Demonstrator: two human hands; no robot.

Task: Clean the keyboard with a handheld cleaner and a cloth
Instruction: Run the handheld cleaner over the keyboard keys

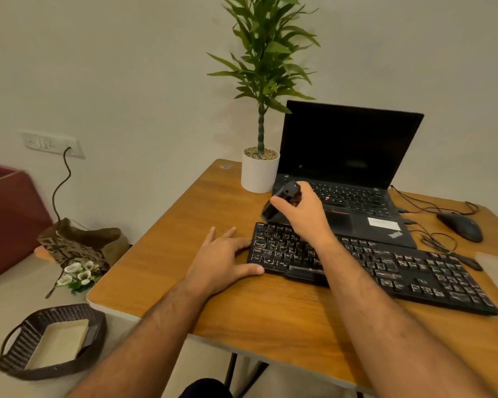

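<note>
Keyboard (385, 265) under right hand (305, 214) gripping handheld cleaner (282, 202), left hand (222, 259) at its edge

One head view, looking forward and down over the desk (242, 317).

We see from the person's head at the desk's near edge, facing the far wall; both forearms reach in from the bottom of frame. The wide lens takes in the desk's near-left and far-left corners, the floor to its left, and the wall behind. The desk's right edge runs out of frame.
</note>
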